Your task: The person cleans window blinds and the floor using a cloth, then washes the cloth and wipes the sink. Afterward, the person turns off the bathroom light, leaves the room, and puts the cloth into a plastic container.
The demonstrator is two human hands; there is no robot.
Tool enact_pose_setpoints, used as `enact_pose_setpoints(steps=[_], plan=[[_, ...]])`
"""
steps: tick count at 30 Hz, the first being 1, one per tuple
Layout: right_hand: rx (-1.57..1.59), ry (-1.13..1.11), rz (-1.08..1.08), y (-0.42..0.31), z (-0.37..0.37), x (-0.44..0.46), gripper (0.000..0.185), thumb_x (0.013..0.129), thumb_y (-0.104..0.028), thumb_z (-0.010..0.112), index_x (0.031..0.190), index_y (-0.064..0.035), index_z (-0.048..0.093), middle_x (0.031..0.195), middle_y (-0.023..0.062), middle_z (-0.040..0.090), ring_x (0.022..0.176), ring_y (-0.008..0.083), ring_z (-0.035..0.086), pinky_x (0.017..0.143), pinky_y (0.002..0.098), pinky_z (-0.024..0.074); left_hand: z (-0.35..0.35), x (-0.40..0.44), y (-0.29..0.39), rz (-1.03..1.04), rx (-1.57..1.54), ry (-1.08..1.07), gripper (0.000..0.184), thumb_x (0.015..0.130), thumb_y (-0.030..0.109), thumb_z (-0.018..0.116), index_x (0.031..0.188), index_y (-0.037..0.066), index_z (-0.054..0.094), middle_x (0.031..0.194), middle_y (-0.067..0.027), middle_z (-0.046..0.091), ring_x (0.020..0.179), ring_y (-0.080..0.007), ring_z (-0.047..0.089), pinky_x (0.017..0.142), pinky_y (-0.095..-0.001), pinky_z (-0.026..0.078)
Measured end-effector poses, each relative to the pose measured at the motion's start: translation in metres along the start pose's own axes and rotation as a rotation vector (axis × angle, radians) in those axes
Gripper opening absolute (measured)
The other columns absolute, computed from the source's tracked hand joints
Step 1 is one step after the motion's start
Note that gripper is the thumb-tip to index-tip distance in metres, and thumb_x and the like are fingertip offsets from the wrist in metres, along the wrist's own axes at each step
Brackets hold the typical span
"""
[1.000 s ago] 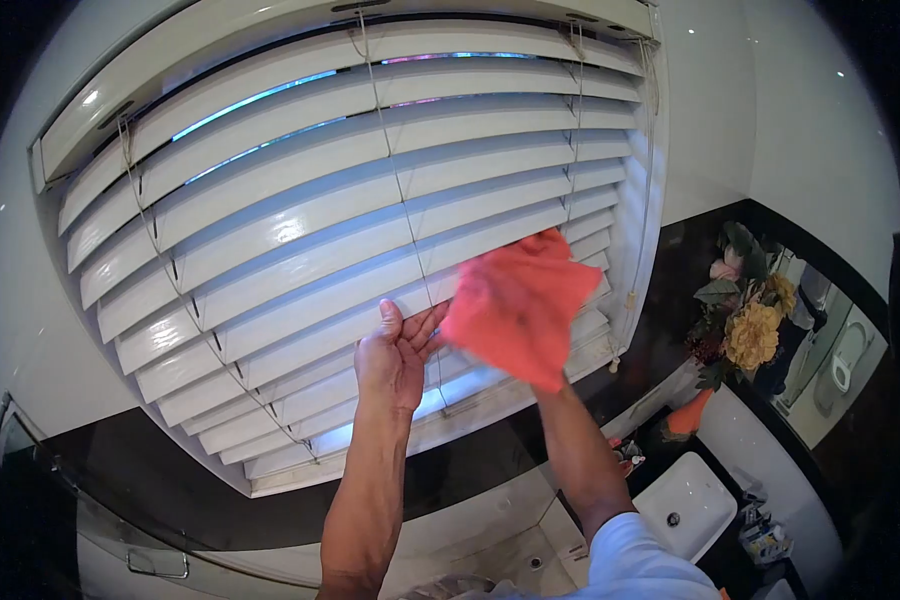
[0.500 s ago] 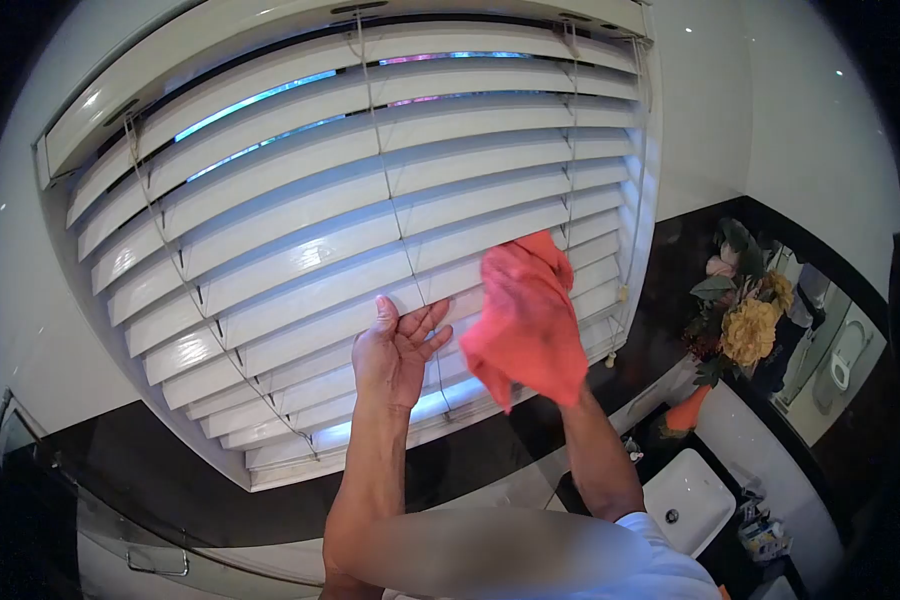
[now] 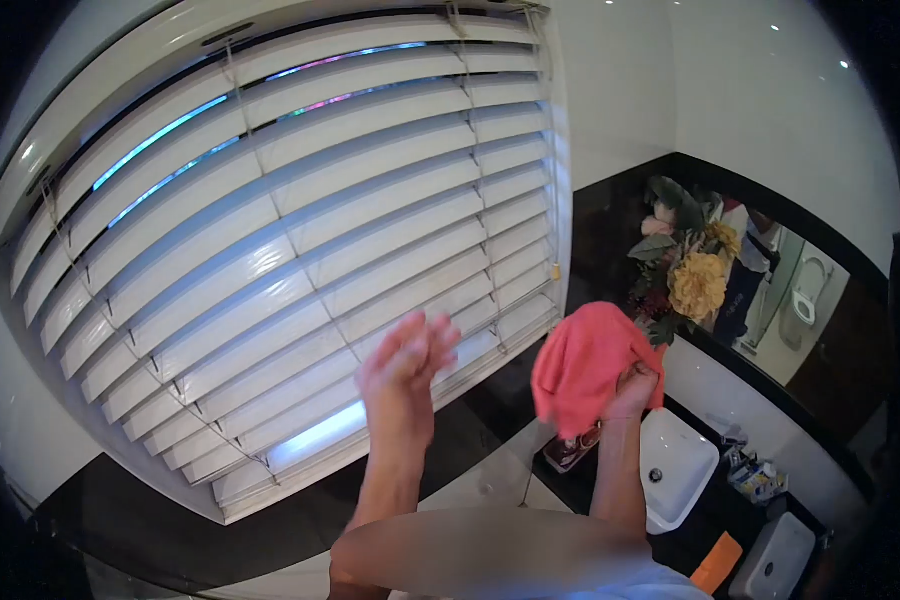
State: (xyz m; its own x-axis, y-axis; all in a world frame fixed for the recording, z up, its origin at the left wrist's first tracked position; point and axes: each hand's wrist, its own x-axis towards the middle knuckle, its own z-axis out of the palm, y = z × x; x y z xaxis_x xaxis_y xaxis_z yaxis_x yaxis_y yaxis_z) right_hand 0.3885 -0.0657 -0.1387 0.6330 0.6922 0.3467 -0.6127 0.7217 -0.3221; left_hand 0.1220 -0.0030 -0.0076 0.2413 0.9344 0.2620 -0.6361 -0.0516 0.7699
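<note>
My right hand (image 3: 634, 388) grips a coral-red cloth (image 3: 588, 362), which hangs bunched over the fingers in front of the flower arrangement and the dark counter. My left hand (image 3: 408, 358) is raised in front of the lower slats of a white window blind (image 3: 270, 260). It is blurred, with its fingers loosely bent and somewhat apart and nothing in them. Whether it touches a slat I cannot tell. The blind's slats are tilted, and thin cords (image 3: 275, 190) run down across them.
Right of the blind, artificial flowers (image 3: 698, 285) stand before a wall mirror (image 3: 820, 345). Below are a white basin (image 3: 678, 470), small packets (image 3: 757, 478), an orange item (image 3: 717, 562) and another white basin (image 3: 778, 562). A dark tile band (image 3: 170, 525) runs under the window.
The cloth in my right hand has left the slats and moved right, over the counter. My left hand's fingers have curled more. The view has turned right.
</note>
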Motion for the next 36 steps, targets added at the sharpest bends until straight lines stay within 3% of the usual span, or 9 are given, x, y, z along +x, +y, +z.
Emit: enact_pose_setpoints(steps=[3,7,10,13,19,22,24,30,36], plan=[[0.320,-0.045,-0.080,-0.010,0.024,-0.006,0.055,0.089,-0.043,0.054,0.126,-0.0022,0.049,0.126,0.0152,0.055,0.117,0.0318,0.052,0.102,0.0487,0.0396,0.008,0.060,-0.024,-0.081,-0.180,-0.023,0.031,0.079,0.005,0.056,0.107,-0.008,0.057,0.114,-0.0230,0.061,0.108,-0.0345,0.059,0.089,-0.0424,0.047],[0.186,-0.311,-0.148,-0.011,0.036,-0.006,0.061,0.088,-0.042,0.059,0.130,-0.0008,0.045,0.129,0.0145,0.054,0.118,0.0324,0.051,0.102,0.0490,0.0400,0.018,0.091,-0.030,-0.181,-0.416,-0.048,0.018,0.078,0.003,0.057,0.095,-0.004,0.059,0.106,-0.0197,0.063,0.106,-0.0358,0.060,0.093,-0.0444,0.042],[-0.422,-0.274,0.001,-0.002,0.044,0.013,0.062,0.081,-0.033,0.069,0.129,0.0005,0.047,0.129,0.0132,0.054,0.119,0.0294,0.051,0.101,0.0436,0.0416,0.017,0.105,-0.032,-0.205,-0.418,-0.071,0.017,0.078,0.004,0.058,0.092,-0.005,0.058,0.100,-0.0187,0.064,0.105,-0.0349,0.061,0.091,-0.0434,0.043],[-0.784,-0.408,-0.193,0.006,0.067,0.034,0.061,0.080,-0.028,0.069,0.129,0.0003,0.048,0.130,0.0131,0.053,0.119,0.0280,0.051,0.102,0.0413,0.0412,0.021,0.114,-0.035,-0.226,-0.353,-0.010,0.013,0.079,0.003,0.057,0.089,-0.004,0.057,0.094,-0.0179,0.065,0.104,-0.0361,0.061,0.090,-0.0445,0.044],[-1.022,-0.571,-0.564,0.046,0.098,0.112,0.058,0.077,-0.019,0.070,0.127,0.0000,0.050,0.130,0.0128,0.053,0.120,0.0251,0.052,0.102,0.0365,0.0404,0.024,0.127,-0.033,-0.245,-0.325,0.082,0.008,0.081,0.001,0.052,0.087,-0.003,0.054,0.093,-0.0163,0.063,0.104,-0.0370,0.061,0.090,-0.0452,0.047],[-0.942,-0.583,-0.508,0.056,0.130,0.125,0.058,0.075,-0.012,0.069,0.128,-0.0008,0.050,0.131,0.0135,0.051,0.121,0.0231,0.051,0.104,0.0333,0.0381,0.020,0.137,-0.034,-0.235,-0.360,0.038,0.009,0.083,0.003,0.047,0.087,-0.002,0.053,0.100,-0.0185,0.063,0.106,-0.0374,0.060,0.090,-0.0456,0.047],[-1.734,-0.771,-0.878,0.042,0.163,0.108,0.052,0.077,-0.007,0.064,0.127,-0.0008,0.051,0.131,0.0140,0.051,0.120,0.0261,0.051,0.104,0.0343,0.0370,0.026,0.134,-0.031,-0.234,-0.343,0.047,0.011,0.084,0.004,0.044,0.088,-0.003,0.052,0.103,-0.0201,0.063,0.106,-0.0381,0.060,0.091,-0.0460,0.047],[-1.364,-0.760,-1.098,0.077,0.144,0.133,0.045,0.069,-0.005,0.061,0.114,0.0001,0.056,0.111,0.0204,0.059,0.107,0.0379,0.054,0.093,0.0429,0.0437,0.034,0.123,-0.028,-0.229,-0.301,0.091,0.016,0.086,0.008,0.039,0.090,-0.003,0.050,0.107,-0.0258,0.061,0.108,-0.0390,0.059,0.091,-0.0465,0.047],[-1.531,-0.671,-1.105,0.069,0.143,0.146,0.045,0.070,-0.006,0.060,0.114,-0.0012,0.055,0.107,0.0190,0.060,0.106,0.0381,0.053,0.094,0.0445,0.0425,0.037,0.126,-0.028,-0.229,-0.305,0.112,0.019,0.087,0.009,0.038,0.094,-0.004,0.049,0.108,-0.0288,0.060,0.108,-0.0400,0.059,0.092,-0.0485,0.047]])
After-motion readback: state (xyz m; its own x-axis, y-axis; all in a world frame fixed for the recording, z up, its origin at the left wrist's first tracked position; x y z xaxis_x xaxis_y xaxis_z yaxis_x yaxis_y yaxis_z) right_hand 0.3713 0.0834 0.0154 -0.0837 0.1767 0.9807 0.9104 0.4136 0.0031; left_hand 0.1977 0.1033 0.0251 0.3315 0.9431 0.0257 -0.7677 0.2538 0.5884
